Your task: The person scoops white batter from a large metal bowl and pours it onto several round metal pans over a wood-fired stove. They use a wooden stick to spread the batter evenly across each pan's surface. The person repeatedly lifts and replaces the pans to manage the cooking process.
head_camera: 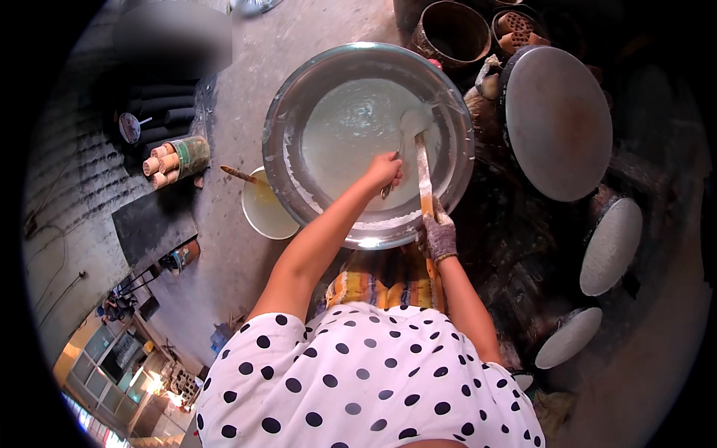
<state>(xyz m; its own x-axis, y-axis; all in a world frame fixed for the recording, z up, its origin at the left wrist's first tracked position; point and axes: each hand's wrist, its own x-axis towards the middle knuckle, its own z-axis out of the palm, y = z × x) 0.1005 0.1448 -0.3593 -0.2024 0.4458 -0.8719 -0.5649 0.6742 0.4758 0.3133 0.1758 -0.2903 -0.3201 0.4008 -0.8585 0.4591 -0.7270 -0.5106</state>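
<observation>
A wide metal basin [283, 162] of thin whitish liquid [353, 129] stands before me, with pasty white residue round its inner wall. Over it, my bare left hand [385, 171] is closed round a slim metal utensil [385, 192], perhaps a spoon; its far end is hard to make out. A knitted glove covers my right hand [438, 232], which grips the wooden handle of a long ladle [424, 173] at the basin's near right rim. The ladle's whitened bowl [415, 120] lies at the liquid's right side.
Left of the basin sits a white bucket [252, 210] with yellowish liquid and a brush-like tool [238, 173]. Round flat griddles [557, 123] line my right. Perforated coal briquettes [515, 31] fill a container behind a rusty pot [454, 31]; more briquettes [162, 165] lie left.
</observation>
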